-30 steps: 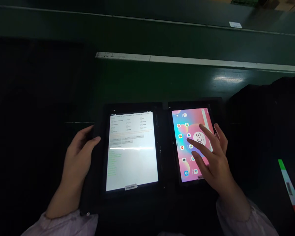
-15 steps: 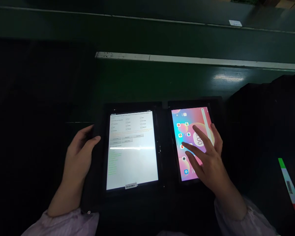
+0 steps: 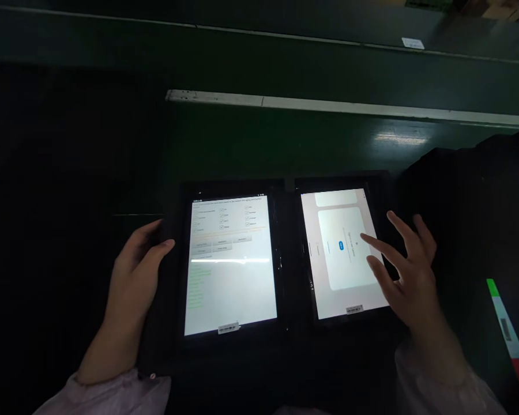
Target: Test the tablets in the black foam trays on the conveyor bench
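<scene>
Two lit tablets lie side by side in a black tray (image 3: pixel 289 351) in front of me. The left tablet (image 3: pixel 231 271) shows a white page with checkboxes and green text lines. My left hand (image 3: pixel 134 276) grips the tray's left edge, thumb over the rim. The right tablet (image 3: pixel 343 256) shows a pale grey screen with a white card and a small blue button. My right hand (image 3: pixel 409 271) hovers over that tablet's right edge, fingers spread and stretched out, holding nothing. A barcode sticker sits at each tablet's bottom edge.
A dark green conveyor surface (image 3: pixel 251 144) stretches behind the tray, with a white rail (image 3: pixel 328 106) across it. Black bulky material (image 3: pixel 471 202) lies at the right, beside a strip of green, white and red tape (image 3: pixel 506 328). The left side is dark.
The right tablet's screen switched from a pink home screen with icons to a pale grey page. My right hand drew back to the right off the icons. The left hand stayed put.
</scene>
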Action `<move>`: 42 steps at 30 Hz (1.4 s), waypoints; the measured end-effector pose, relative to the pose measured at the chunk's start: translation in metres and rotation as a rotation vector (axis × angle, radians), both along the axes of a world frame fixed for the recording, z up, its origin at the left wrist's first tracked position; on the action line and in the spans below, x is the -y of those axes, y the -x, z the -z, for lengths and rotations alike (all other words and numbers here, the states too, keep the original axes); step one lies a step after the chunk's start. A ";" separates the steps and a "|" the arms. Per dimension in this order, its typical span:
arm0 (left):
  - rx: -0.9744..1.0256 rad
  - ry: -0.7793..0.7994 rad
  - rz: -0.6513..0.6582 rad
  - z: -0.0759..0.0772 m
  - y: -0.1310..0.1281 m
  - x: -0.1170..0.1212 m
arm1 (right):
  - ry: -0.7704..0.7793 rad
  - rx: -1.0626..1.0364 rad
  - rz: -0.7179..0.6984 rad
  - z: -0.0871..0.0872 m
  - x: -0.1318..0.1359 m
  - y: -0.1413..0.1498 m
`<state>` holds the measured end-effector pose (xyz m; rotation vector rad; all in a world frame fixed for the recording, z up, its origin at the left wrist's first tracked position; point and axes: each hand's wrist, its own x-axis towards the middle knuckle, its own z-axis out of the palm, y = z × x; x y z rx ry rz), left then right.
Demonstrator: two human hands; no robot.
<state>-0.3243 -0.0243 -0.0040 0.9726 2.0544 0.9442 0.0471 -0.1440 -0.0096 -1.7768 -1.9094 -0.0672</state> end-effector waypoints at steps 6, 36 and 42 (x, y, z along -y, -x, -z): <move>-0.013 0.012 -0.027 -0.004 -0.003 0.000 | -0.030 -0.052 -0.100 0.003 -0.001 -0.002; -0.027 0.015 -0.016 -0.002 -0.002 0.001 | -0.120 -0.138 -0.080 0.004 0.001 -0.004; -0.039 -0.001 0.003 -0.001 -0.001 0.001 | -0.076 -0.054 -0.011 0.008 -0.001 -0.003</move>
